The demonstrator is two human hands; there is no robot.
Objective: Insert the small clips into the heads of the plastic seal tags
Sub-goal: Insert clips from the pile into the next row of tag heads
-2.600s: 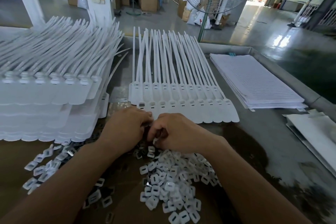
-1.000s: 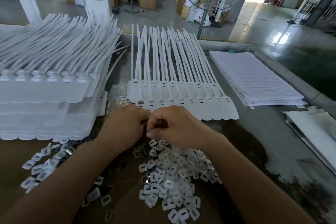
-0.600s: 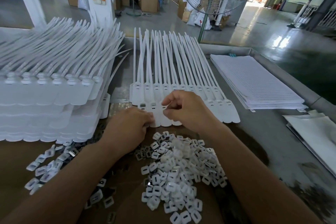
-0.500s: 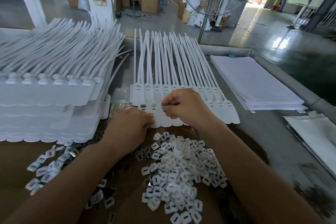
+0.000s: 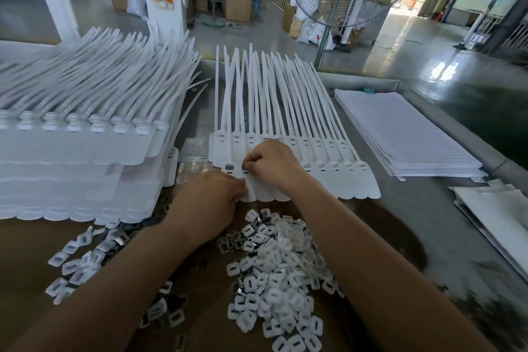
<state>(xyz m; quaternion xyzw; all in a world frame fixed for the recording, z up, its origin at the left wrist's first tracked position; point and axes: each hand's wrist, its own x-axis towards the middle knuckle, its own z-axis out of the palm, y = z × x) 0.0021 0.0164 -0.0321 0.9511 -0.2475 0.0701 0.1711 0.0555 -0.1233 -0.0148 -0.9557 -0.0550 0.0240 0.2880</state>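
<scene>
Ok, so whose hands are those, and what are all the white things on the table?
The camera sits on a person's head and looks down, so you see that person's own two arms. There is no machine here, just hands. On the table lies a row of white plastic tags with long thin tails. Nearer to the person is a heap of little square clips. The right hand pinches one small clip at the head of a tag. The left hand touches the near edge of the tags; whether it holds anything is hidden. On the left stands a big stack of tags, and on the right a stack of white sheets.
</scene>
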